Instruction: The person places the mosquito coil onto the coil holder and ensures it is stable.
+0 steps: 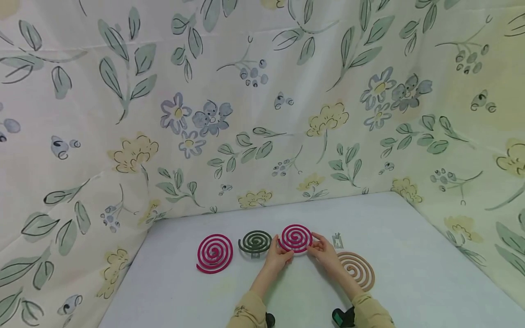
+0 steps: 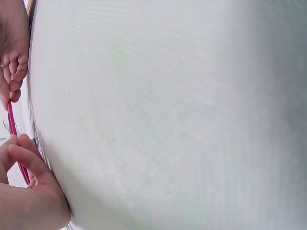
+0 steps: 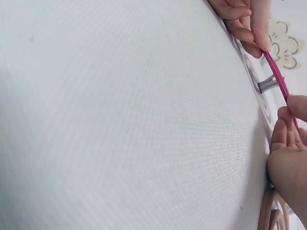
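My left hand (image 1: 277,258) and right hand (image 1: 323,252) hold a pink mosquito coil (image 1: 296,237) between them, each pinching one side of its outer ring. The right wrist view shows this coil edge-on (image 3: 277,73), raised above the table, with a grey metal stand (image 3: 267,85) close under it. In the left wrist view, the left hand's (image 2: 36,179) thumb and fingers pinch the coil's near end. Just left of the left hand, a green coil (image 1: 255,242) sits raised on a small metal stand (image 1: 255,255). Beside the right forearm lies a brown coil (image 1: 356,269), partly covered by it.
Farther left on the white table (image 1: 172,282) is another pink coil (image 1: 214,253). A small flat metal stand (image 1: 337,240) lies beyond the brown coil. Floral cloth (image 1: 262,114) hangs behind the table and along its sides.
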`<state>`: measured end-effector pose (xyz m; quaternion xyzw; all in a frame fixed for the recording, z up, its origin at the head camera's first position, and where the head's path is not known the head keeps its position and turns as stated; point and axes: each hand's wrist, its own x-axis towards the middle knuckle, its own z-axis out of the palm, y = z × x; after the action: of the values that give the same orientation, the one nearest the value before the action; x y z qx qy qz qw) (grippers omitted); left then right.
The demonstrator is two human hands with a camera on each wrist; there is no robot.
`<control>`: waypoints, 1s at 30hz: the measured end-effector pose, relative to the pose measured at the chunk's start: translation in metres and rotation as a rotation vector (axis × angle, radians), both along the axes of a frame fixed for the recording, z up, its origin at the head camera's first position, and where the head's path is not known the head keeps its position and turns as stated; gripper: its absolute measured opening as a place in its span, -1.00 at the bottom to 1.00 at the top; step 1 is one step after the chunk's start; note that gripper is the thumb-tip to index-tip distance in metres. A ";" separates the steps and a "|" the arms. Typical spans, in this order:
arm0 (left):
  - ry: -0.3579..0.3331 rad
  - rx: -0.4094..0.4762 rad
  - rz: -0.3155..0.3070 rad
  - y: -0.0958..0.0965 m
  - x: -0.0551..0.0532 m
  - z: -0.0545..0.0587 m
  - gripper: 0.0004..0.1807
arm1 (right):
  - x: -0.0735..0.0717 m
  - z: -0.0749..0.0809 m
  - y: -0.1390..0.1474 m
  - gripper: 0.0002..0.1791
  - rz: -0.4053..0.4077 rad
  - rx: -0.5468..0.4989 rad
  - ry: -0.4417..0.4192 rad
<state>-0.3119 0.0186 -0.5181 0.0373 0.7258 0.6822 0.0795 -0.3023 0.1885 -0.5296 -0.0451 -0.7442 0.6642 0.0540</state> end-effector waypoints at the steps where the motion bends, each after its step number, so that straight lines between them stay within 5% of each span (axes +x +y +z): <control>1: -0.002 0.000 0.000 0.000 0.000 0.000 -0.13 | 0.000 0.000 0.000 -0.38 -0.001 0.005 -0.003; 30: -0.012 0.011 0.052 0.005 0.000 -0.002 -0.11 | 0.003 0.004 -0.002 -0.43 -0.058 0.008 -0.021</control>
<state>-0.3116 0.0236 -0.5203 0.0151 0.7224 0.6882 0.0658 -0.2989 0.1868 -0.5258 -0.0734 -0.7457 0.6590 0.0655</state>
